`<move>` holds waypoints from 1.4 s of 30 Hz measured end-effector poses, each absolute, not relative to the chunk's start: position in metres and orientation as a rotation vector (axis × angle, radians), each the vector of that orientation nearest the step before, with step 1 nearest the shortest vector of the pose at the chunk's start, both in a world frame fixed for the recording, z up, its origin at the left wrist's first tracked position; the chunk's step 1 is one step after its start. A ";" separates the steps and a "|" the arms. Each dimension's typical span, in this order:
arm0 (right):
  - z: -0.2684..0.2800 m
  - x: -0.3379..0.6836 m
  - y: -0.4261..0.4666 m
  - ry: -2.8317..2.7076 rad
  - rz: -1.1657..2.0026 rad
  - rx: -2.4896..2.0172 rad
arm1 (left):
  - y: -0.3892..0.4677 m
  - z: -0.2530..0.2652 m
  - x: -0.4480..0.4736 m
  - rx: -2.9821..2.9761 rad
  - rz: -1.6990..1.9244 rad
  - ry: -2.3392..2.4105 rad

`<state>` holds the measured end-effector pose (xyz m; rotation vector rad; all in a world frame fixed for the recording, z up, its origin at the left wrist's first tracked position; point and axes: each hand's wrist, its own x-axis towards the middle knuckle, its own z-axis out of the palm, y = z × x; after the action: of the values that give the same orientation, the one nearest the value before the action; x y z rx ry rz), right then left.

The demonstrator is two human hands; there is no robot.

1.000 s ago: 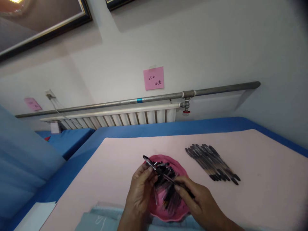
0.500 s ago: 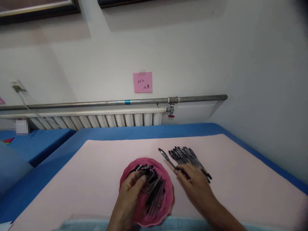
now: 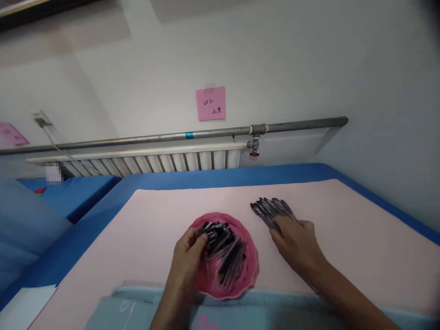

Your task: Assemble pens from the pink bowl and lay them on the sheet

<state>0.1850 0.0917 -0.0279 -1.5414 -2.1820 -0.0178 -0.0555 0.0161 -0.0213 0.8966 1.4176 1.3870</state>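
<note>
A pink bowl (image 3: 255, 256) with a wavy rim holds black pen caps (image 3: 220, 227), clear barrels and other loose pen parts (image 3: 232, 266). At its left side my left hand (image 3: 188, 254) is closed in a pinch over the caps; what sits between thumb and finger is too small to tell. To the right of the bowl, assembled black pens (image 3: 270, 208) lie side by side in a slanting row. My right hand (image 3: 297, 236) rests over their near ends, its fingers closed on a pen laid among them. The fingers hide the pens' lower parts.
A pink sheet (image 3: 165, 211) covers the blue table (image 3: 220, 176). Light blue fabric (image 3: 137, 307) lies along the near edge, and white paper (image 3: 25, 302) at lower left. Behind stand a radiator (image 3: 165, 160), a pipe with a red valve (image 3: 253, 155), and a wall with a pink note (image 3: 211, 104).
My right hand has moved right, bringing a pen from beside the bowl into the row. My left hand stays at the bowl, still pinched. The camera view has tilted down and shifted left.
</note>
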 end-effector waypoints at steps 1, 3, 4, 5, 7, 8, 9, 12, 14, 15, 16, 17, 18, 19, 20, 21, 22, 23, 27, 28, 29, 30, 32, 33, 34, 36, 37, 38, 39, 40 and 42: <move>-0.027 0.182 0.089 -2.183 -0.005 -1.514 | 0.016 -0.022 -0.055 0.990 1.352 1.481; -0.026 0.175 0.081 -2.189 0.031 -1.451 | 0.015 -0.023 -0.054 1.217 1.240 1.624; -0.026 0.170 0.077 -2.193 0.056 -1.413 | 0.015 -0.024 -0.053 1.336 1.165 1.687; -0.027 0.165 0.072 -2.198 0.090 -1.365 | 0.015 -0.025 -0.051 1.445 1.084 1.736; -0.029 0.156 0.063 -2.177 0.197 -1.190 | 0.015 -0.026 -0.047 1.626 0.925 1.792; -0.031 0.152 0.060 -2.179 0.225 -1.116 | 0.014 -0.026 -0.044 1.703 0.854 1.804; -0.032 0.150 0.058 -2.182 0.238 -1.055 | 0.014 -0.026 -0.042 1.773 0.785 1.809; -0.036 0.146 0.056 -2.213 0.217 -0.971 | 0.012 -0.025 -0.033 1.927 0.569 1.851; -0.037 0.146 0.057 -2.222 0.198 -0.968 | 0.010 -0.023 -0.028 1.986 0.424 1.914; -0.037 0.146 0.058 -2.222 0.191 -0.968 | 0.010 -0.023 -0.026 2.000 0.365 1.953; -0.037 0.147 0.058 -2.222 0.189 -0.965 | 0.009 -0.022 -0.024 2.008 0.322 1.995; -0.037 0.147 0.059 -2.221 0.191 -0.959 | 0.009 -0.022 -0.022 2.008 0.291 2.032; -0.037 0.146 0.059 -2.221 0.195 -0.951 | 0.009 -0.022 -0.020 2.003 0.271 2.064; -0.037 0.146 0.059 -2.221 0.201 -0.944 | 0.009 -0.021 -0.019 1.993 0.253 2.090; -0.037 0.146 0.059 -2.222 0.207 -0.941 | 0.009 -0.021 -0.018 1.983 0.236 2.113; -0.038 0.145 0.059 -2.222 0.210 -0.942 | 0.009 -0.021 -0.017 1.979 0.216 2.125; -0.038 0.145 0.059 -2.222 0.211 -0.945 | 0.009 -0.021 -0.016 1.978 0.193 2.133; -0.038 0.144 0.059 -2.221 0.209 -0.951 | 0.010 -0.021 -0.016 1.979 0.169 2.137; -0.038 0.144 0.060 -2.229 0.212 -0.960 | 0.010 -0.018 -0.016 1.988 0.104 2.134; -0.038 0.145 0.060 -2.234 0.215 -0.961 | 0.010 -0.017 -0.016 1.984 0.099 2.140; -0.037 0.145 0.060 -2.237 0.218 -0.961 | 0.010 -0.016 -0.016 1.980 0.091 2.144; -0.037 0.145 0.059 -2.241 0.220 -0.962 | 0.010 -0.015 -0.015 1.977 0.083 2.148; -0.036 0.145 0.059 -2.244 0.221 -0.966 | 0.010 -0.013 -0.014 1.977 0.041 2.138; -0.036 0.145 0.059 -2.246 0.221 -0.966 | 0.010 -0.013 -0.014 1.981 0.014 2.128; -0.035 0.145 0.059 -2.247 0.220 -0.967 | 0.009 -0.013 -0.014 1.988 -0.011 2.113; -0.035 0.145 0.059 -2.250 0.218 -0.966 | 0.009 -0.013 -0.014 1.991 -0.032 2.097; -0.035 0.145 0.059 -2.249 0.215 -0.967 | 0.009 -0.013 -0.014 1.990 -0.020 2.098; -0.035 0.145 0.058 -2.248 0.212 -0.968 | 0.008 -0.014 -0.015 1.988 0.007 2.103; -0.035 0.145 0.058 -2.247 0.210 -0.969 | 0.008 -0.014 -0.017 1.985 0.034 2.108; -0.034 0.145 0.058 -2.250 0.209 -0.970 | 0.008 -0.014 -0.018 1.980 0.062 2.116; -0.033 0.145 0.057 -2.258 0.214 -0.974 | 0.007 -0.015 -0.023 1.961 0.112 2.119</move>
<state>0.1450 0.0574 -0.0328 -0.9742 -2.2581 0.2136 -0.0228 0.0073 -0.0150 1.9607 2.1195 0.1123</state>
